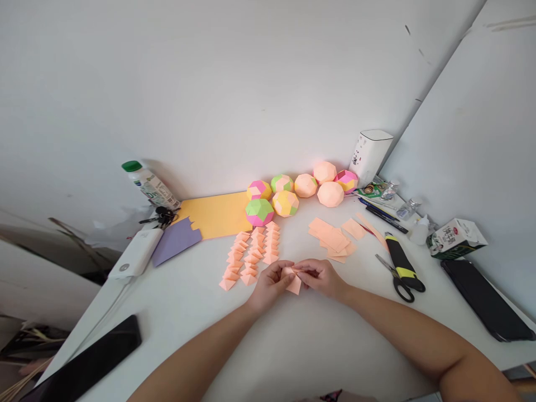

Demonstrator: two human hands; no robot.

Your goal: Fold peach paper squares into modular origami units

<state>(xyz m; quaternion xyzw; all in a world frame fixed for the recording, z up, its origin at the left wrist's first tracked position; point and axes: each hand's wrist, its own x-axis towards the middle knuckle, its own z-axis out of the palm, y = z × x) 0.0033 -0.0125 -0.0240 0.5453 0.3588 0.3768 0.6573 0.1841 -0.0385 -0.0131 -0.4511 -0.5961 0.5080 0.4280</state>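
A small peach paper piece (295, 286) is held between both hands over the white table. My left hand (272, 283) pinches its left side, thumb on top. At its upper right edge, my right hand (320, 277) grips it with closed fingers. Part of the paper is hidden behind the fingertips. Just beyond my left hand lie rows of folded peach paper units (252, 257), overlapping one another. Flat peach paper slips (330, 237) are spread past my right hand. Several faceted paper balls (285, 204), in peach, yellow, green and pink, sit near the wall.
Scissors (397, 279) and a black-and-yellow cutter (404, 262) lie at right, near a black phone (488, 298) and a small carton (456, 238). Yellow card (218, 215), purple card (178, 243), a bottle (151, 184) and a white power bank (136, 254) are left. Another phone (90, 357) lies front left.
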